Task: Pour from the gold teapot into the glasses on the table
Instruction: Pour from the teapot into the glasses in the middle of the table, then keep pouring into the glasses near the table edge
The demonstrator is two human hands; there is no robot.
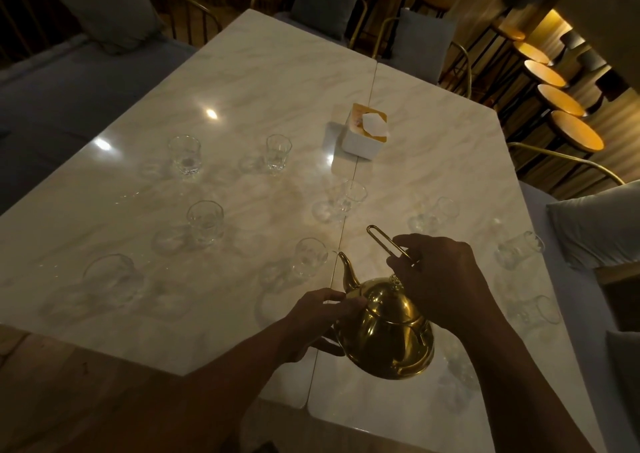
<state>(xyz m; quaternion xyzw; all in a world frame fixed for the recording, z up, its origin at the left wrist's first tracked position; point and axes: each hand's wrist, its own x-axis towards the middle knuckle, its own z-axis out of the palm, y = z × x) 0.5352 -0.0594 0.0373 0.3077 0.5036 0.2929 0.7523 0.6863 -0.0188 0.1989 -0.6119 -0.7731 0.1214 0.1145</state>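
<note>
On marble table (277, 71), empty-looking glasses (205, 222), right grip (440, 279) curled on handle of gold teapot (388, 334), left grip (318, 317) clasping its body.

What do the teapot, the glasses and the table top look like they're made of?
Teapot: probably polished gold-coloured metal, given its mirror-like reflections. Glasses: clear glass, see-through with faceted walls. Table top: glossy pale marble or a marble-look surface; veined, with lamp glare.

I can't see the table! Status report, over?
Right hand grips handle. Left hand steadies gold teapot. Spout beside nearest glass, no stream seen. Nothing between them.
</note>
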